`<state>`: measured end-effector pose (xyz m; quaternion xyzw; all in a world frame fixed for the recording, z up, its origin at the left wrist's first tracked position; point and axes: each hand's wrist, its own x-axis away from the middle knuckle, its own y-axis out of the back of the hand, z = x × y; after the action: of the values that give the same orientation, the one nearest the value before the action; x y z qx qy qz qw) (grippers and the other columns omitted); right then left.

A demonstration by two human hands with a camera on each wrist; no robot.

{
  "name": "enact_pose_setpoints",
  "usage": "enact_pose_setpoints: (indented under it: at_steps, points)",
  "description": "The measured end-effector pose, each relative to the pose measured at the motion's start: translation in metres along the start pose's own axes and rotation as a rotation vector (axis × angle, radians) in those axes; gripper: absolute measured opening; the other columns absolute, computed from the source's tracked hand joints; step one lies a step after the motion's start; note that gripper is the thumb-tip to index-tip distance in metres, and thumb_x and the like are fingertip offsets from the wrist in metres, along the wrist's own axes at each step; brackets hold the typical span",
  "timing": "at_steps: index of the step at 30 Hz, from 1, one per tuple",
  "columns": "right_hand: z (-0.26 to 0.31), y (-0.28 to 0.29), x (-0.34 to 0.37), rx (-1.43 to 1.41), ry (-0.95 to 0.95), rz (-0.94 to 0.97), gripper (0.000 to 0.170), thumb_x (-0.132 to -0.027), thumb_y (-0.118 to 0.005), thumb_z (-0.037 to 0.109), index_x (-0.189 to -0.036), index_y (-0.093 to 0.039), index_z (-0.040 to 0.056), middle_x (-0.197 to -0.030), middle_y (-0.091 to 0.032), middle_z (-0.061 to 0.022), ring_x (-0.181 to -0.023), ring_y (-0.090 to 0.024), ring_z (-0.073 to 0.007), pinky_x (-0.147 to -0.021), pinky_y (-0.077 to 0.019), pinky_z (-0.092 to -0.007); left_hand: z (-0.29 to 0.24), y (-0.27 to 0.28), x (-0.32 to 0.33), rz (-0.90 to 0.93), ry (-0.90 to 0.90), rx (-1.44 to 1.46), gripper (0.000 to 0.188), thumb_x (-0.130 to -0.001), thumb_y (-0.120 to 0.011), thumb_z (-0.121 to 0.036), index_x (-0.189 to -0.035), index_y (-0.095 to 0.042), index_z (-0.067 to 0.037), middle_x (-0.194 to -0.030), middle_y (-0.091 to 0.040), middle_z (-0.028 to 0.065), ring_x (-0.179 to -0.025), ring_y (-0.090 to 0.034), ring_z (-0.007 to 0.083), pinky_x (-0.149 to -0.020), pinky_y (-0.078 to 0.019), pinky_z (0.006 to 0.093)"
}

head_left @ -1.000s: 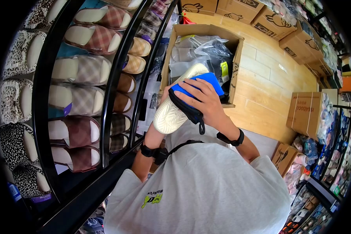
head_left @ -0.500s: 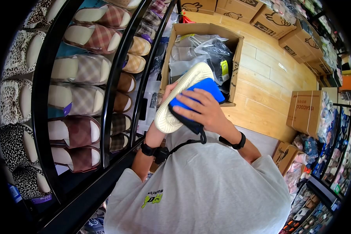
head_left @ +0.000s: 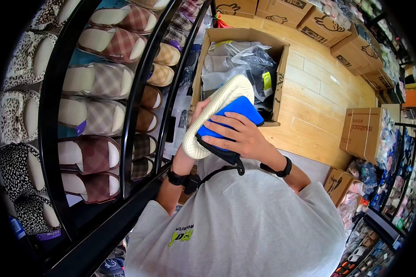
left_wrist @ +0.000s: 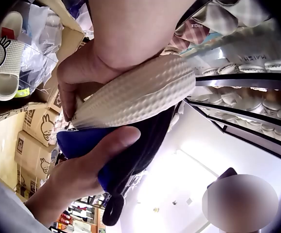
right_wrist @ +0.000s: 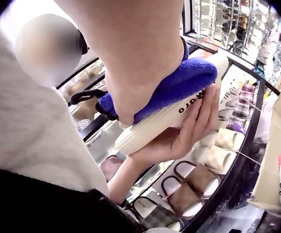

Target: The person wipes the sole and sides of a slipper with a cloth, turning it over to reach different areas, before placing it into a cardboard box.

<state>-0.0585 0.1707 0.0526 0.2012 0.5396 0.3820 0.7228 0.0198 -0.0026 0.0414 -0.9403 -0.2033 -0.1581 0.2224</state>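
Note:
A cream slipper (head_left: 233, 90) is held sole up, tilted, in front of the person's waist. The left hand (head_left: 199, 111) grips it from beneath, its fingers spread along the slipper's far side in the right wrist view. Over the patterned sole lies a blue plush cleaning pad (head_left: 238, 111) with black trim and a black loop. The right hand (head_left: 245, 136) grips this pad and presses it on the sole, fingers across its top. In the left wrist view, the right thumb (left_wrist: 118, 141) lies along the pad's dark side, close under the slipper's textured edge.
An open cardboard box (head_left: 284, 87) with bagged slippers stands just beyond the hands. To the left, a black-framed rack (head_left: 129, 106) carries rows of checked slippers. More cartons (head_left: 363, 134) line the right and the back, around a wooden floor (head_left: 305, 83).
The right hand and the blue pad have shifted down along the sole towards the body, uncovering more of the slipper's far end. The slipper has turned slightly; the left hand keeps its grip.

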Motion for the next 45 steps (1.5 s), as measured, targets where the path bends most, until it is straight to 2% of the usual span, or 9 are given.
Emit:
enact_pose_setpoints:
  at_steps: [4, 7, 9, 15, 26, 27, 33, 36, 45]
  points:
    - [-0.018, 0.008, 0.001, 0.054, -0.149, -0.046, 0.06, -0.088, -0.068, 0.014, -0.148, -0.069, 0.0184, -0.151, -0.066, -0.0069, -0.141, -0.06, -0.031, -0.12, -0.0444, -0.0507, 0.013, 0.027, -0.011, 0.521, 0.317, 0.881, 0.041, -0.116, -0.052, -0.02, -0.155, -0.044, -0.009, -0.141, -0.064, 0.0138, -0.121, -0.071, 0.0217, -0.103, -0.0635, 0.0377]
    - [-0.015, 0.013, -0.002, 0.047, -0.143, -0.05, 0.064, -0.085, -0.071, 0.01, -0.148, -0.069, 0.0187, -0.152, -0.066, -0.0073, -0.141, -0.06, -0.031, -0.12, -0.0448, -0.0503, 0.007, 0.019, -0.007, 0.545, 0.266, 0.88, 0.039, -0.116, -0.053, -0.019, -0.153, -0.045, -0.008, -0.142, -0.064, 0.014, -0.122, -0.071, 0.0213, -0.102, -0.0636, 0.0374]
    - [-0.012, 0.011, 0.001, -0.001, -0.042, 0.018, 0.063, -0.085, -0.071, 0.011, -0.148, -0.068, 0.0199, -0.153, -0.065, -0.0073, -0.142, -0.06, -0.0305, -0.121, -0.0446, -0.0499, -0.01, -0.008, 0.008, -0.046, 0.085, 0.064, 0.052, -0.11, -0.052, -0.05, -0.137, -0.07, -0.01, -0.114, -0.077, 0.0087, -0.096, -0.078, 0.0194, -0.084, -0.0662, 0.0349]
    - [-0.026, 0.021, 0.0, 0.026, -0.131, 0.002, 0.062, -0.087, -0.069, 0.011, -0.149, -0.068, 0.0196, -0.153, -0.065, -0.007, -0.141, -0.06, -0.0306, -0.122, -0.0433, -0.0506, -0.012, -0.01, 0.004, 0.014, 0.221, 0.305, 0.054, -0.111, -0.05, -0.049, -0.141, -0.068, -0.008, -0.123, -0.076, 0.0118, -0.105, -0.078, 0.0232, -0.091, -0.0664, 0.0384]
    - [-0.025, 0.017, 0.002, 0.016, -0.167, -0.035, 0.065, -0.084, -0.075, 0.014, -0.148, -0.068, 0.0192, -0.154, -0.064, -0.0065, -0.14, -0.061, -0.031, -0.12, -0.0444, -0.0511, 0.024, 0.002, 0.005, 0.082, -0.374, -0.164, 0.046, -0.116, -0.045, -0.038, -0.148, -0.061, -0.008, -0.127, -0.074, 0.0118, -0.113, -0.075, 0.0203, -0.096, -0.0655, 0.0376]
    - [-0.026, 0.018, 0.003, 0.028, -0.201, -0.051, 0.063, -0.085, -0.074, 0.015, -0.148, -0.068, 0.0193, -0.154, -0.064, -0.0065, -0.14, -0.061, -0.0313, -0.12, -0.0445, -0.0513, -0.001, -0.009, 0.009, 0.039, -0.005, 0.101, 0.048, -0.114, -0.048, -0.042, -0.142, -0.066, -0.007, -0.124, -0.076, 0.0128, -0.111, -0.077, 0.0223, -0.096, -0.0658, 0.0386]
    - [-0.017, 0.01, 0.004, 0.028, -0.018, 0.049, 0.056, -0.09, -0.066, 0.015, -0.145, -0.071, 0.019, -0.153, -0.066, -0.008, -0.141, -0.062, -0.0318, -0.119, -0.0459, -0.0504, 0.009, -0.003, 0.0, 0.018, -0.121, -0.014, 0.049, -0.114, -0.048, -0.046, -0.139, -0.068, -0.008, -0.122, -0.075, 0.0089, -0.105, -0.075, 0.019, -0.093, -0.0644, 0.0346]
    - [-0.028, 0.018, 0.005, 0.014, -0.134, 0.006, 0.065, -0.084, -0.072, 0.011, -0.149, -0.068, 0.0199, -0.154, -0.064, -0.0057, -0.141, -0.06, -0.0301, -0.12, -0.0451, -0.0507, 0.019, 0.004, -0.001, 0.538, -0.181, 0.581, 0.075, -0.093, -0.085, -0.002, -0.154, -0.042, -0.003, -0.148, -0.058, 0.0132, -0.134, -0.063, 0.0209, -0.114, -0.0553, 0.0363]
    - [-0.012, 0.007, 0.005, -0.047, -0.038, 0.046, 0.065, -0.085, -0.07, 0.007, -0.149, -0.067, 0.0183, -0.153, -0.064, -0.008, -0.141, -0.06, -0.0307, -0.12, -0.0456, -0.0504, 0.042, 0.042, -0.03, 0.518, 0.1, 0.75, 0.048, -0.109, -0.063, -0.007, -0.153, -0.044, -0.004, -0.143, -0.064, 0.0131, -0.128, -0.067, 0.0198, -0.111, -0.0583, 0.037]
